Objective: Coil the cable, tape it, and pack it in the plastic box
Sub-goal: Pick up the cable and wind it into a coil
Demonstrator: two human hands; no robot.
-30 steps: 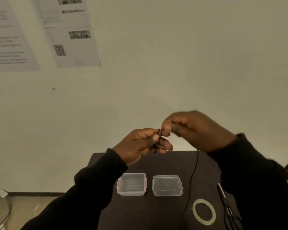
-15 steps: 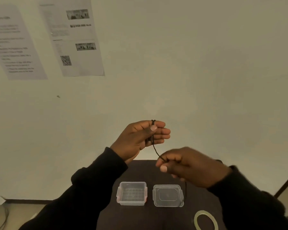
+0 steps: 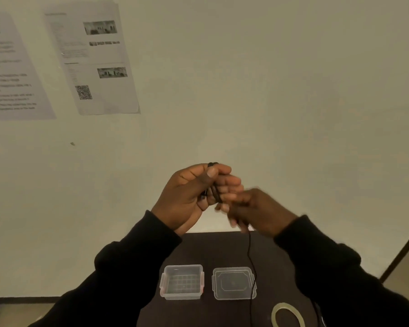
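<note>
Above the table (image 3: 198,246), left hand (image 3: 187,197) fingers clamp the cable (image 3: 211,191); blurred right hand (image 3: 257,211) perhaps pinches it.

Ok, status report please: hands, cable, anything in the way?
Left hand shut on cable loops. Right hand feeding the hanging end. Box open, nothing blocking.

Box (image 3: 181,282) mouth seemingly open — cable (image 3: 250,260) crosses lid (image 3: 233,283).
</note>
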